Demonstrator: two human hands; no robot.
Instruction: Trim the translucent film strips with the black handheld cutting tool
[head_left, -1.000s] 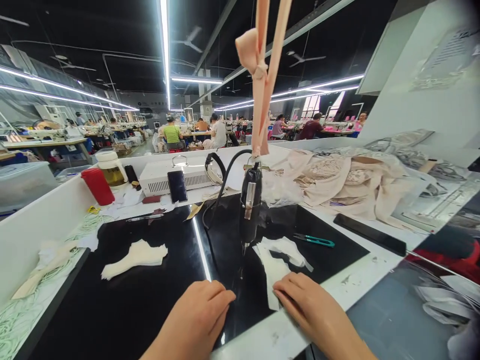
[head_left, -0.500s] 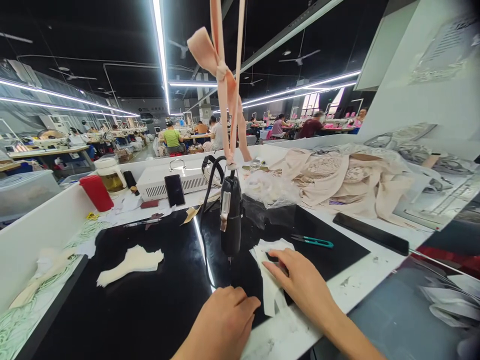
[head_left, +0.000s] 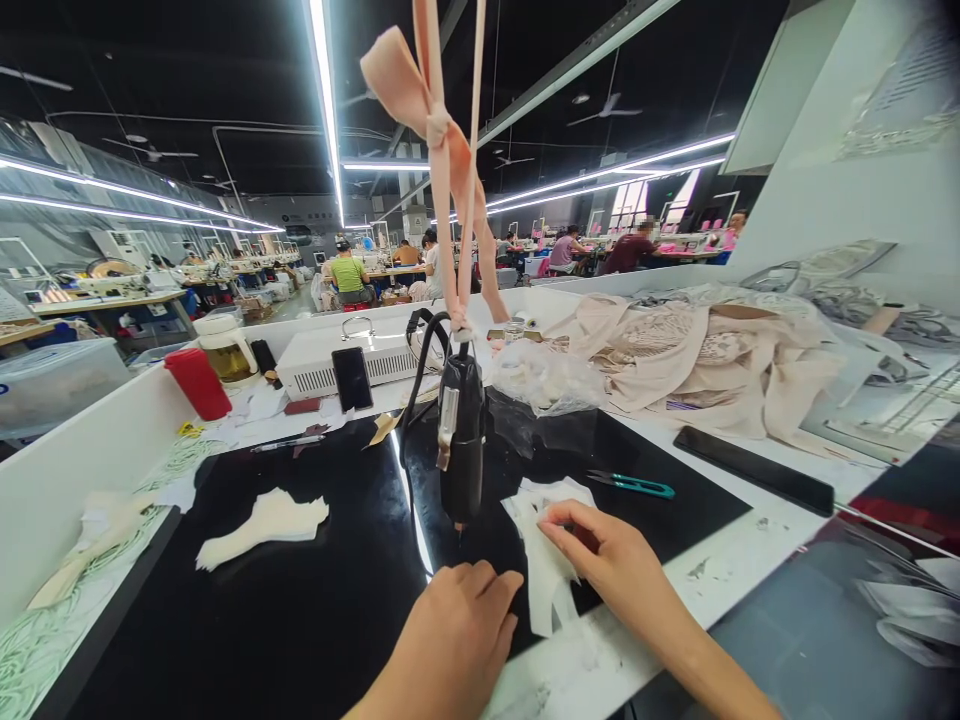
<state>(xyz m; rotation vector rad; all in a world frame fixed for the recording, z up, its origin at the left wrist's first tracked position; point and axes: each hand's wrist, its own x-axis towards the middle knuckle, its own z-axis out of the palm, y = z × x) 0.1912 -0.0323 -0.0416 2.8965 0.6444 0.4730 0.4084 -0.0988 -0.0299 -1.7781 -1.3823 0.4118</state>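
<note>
My right hand (head_left: 615,560) is over a small stack of white fabric pieces (head_left: 545,580) at the mat's right side, its thumb and forefinger pinched on the top piece. To the left of it, my left hand (head_left: 465,620) rests low above the black mat (head_left: 300,630). Its fingers are curled together and their tips are hidden, so what they hold, if anything, cannot be seen. Between and beyond both hands hangs a black handheld electric tool (head_left: 461,440) with a thin tip, on a knotted peach strap (head_left: 442,200). Another cream fabric stack (head_left: 266,525) lies on the mat's left.
Teal thread snips (head_left: 634,485) lie beyond my right hand. A dark phone-like slab (head_left: 754,468) rests on the right edge. Beige garments (head_left: 697,360) are heaped at the back right. A white power box (head_left: 390,368), phone (head_left: 352,379) and red cup (head_left: 199,385) line the back.
My right thumb and forefinger have closed together over the white fabric. My left hand stays nearly in place. The view has shifted slightly.
</note>
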